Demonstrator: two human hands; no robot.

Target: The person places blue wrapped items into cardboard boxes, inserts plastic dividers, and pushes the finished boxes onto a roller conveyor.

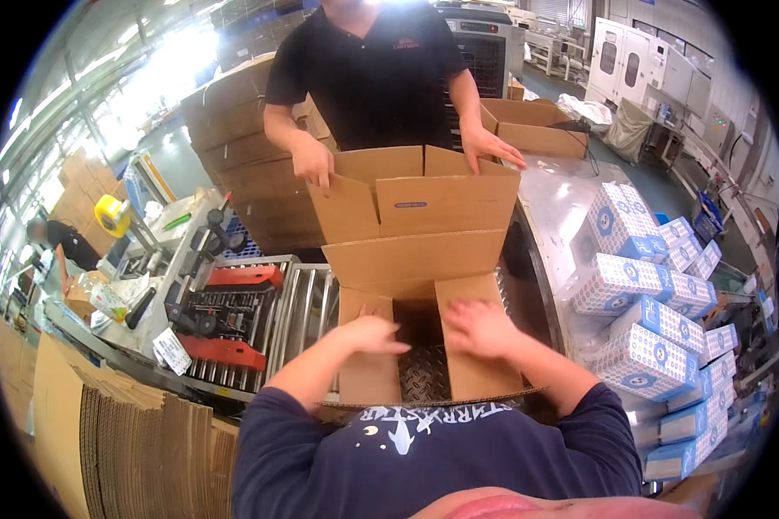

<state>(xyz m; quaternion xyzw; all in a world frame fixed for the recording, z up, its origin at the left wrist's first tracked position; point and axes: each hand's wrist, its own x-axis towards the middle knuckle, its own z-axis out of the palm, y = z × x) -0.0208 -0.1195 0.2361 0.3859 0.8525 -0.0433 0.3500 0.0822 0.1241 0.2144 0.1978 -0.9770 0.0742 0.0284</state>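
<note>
Fingers of the left hand: extended, unclenched, laid over the left flap of the near cardboard box. Fingers of the right hand: spread and slightly blurred, on the right flap; no grasp visible in either hand.

Near box position: directly before the person's torso, beside the roller conveyor, far flap raised. Between the two side flaps, dark diamond-patterned metal shows.

Second cardboard box: just beyond the first, flaps up. A co-worker in a dark shirt stands behind it, one hand at its left corner, the other hand at its right edge.

Right side: white-and-blue patterned packs piled on a metal surface. Left side: machine with red guards on the conveyor; yellow tape roll farther off. Lower left: flattened cardboard, stacked on edge.
</note>
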